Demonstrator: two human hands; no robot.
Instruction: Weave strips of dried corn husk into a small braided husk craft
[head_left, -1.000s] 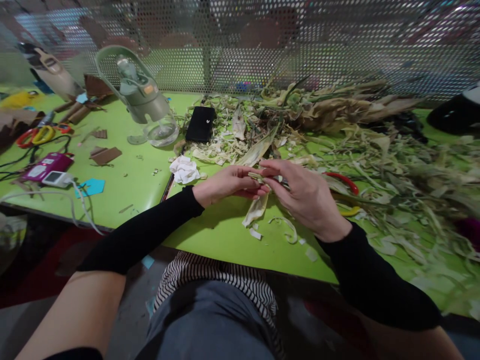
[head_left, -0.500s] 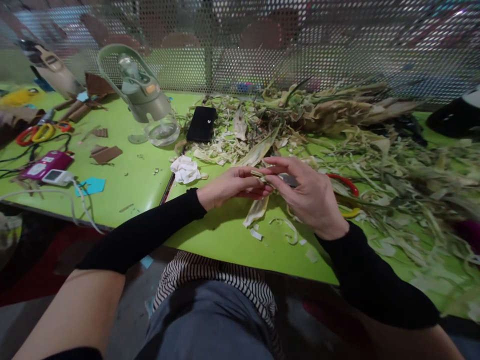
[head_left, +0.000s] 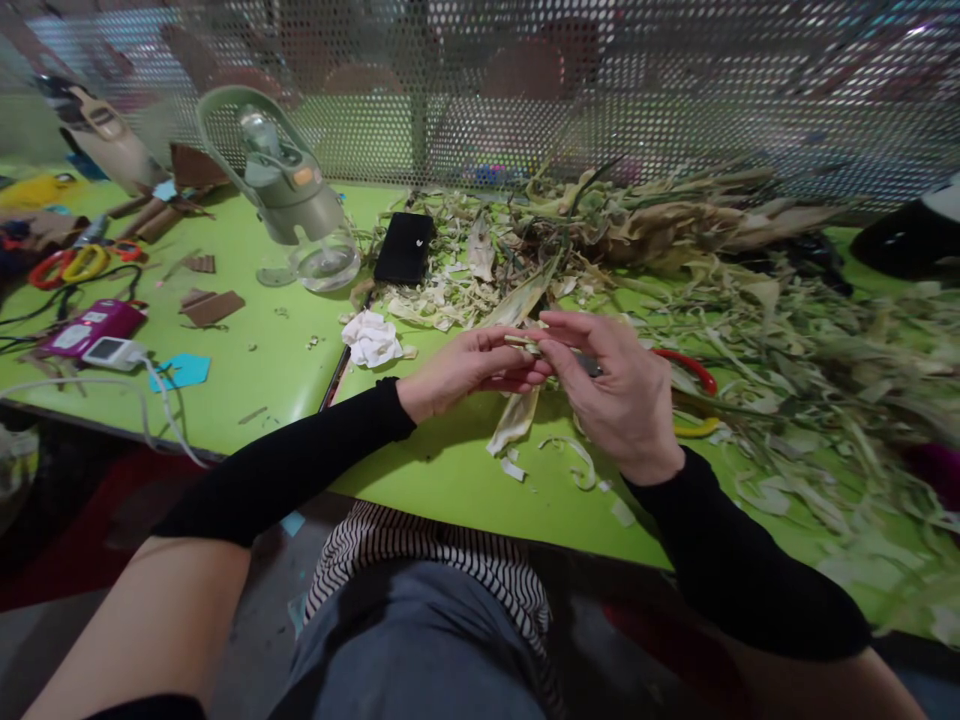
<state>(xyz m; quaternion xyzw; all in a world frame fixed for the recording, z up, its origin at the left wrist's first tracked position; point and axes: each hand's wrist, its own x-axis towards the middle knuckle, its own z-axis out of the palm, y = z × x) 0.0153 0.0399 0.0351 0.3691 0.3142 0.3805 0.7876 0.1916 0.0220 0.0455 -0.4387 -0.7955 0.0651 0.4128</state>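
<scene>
My left hand (head_left: 480,368) and my right hand (head_left: 619,395) meet above the table's front part. Between their fingertips is a small pale green strip of dried husk (head_left: 520,342), pinched from both sides. Its right end is hidden behind the right fingers. Under the right hand lie scissors with a red handle loop (head_left: 688,370) and a yellow one; the hand covers their middle. A wider strip of husk (head_left: 514,420) rests on the table just below the fingertips, beside a curled shaving (head_left: 577,462).
Dried husks and shreds (head_left: 675,230) spread over the back and right of the green table (head_left: 420,450). A black phone (head_left: 403,248), crumpled tissue (head_left: 370,338) and tilted-looking water bottle (head_left: 292,200) stand or lie leftward. Further left are a purple power adapter (head_left: 97,325) and orange-yellow scissors (head_left: 75,265).
My right hand has shifted slightly left and turned, its fingers drawing closer around the strip. My left hand has moved a little to the right. The table's objects stay in place.
</scene>
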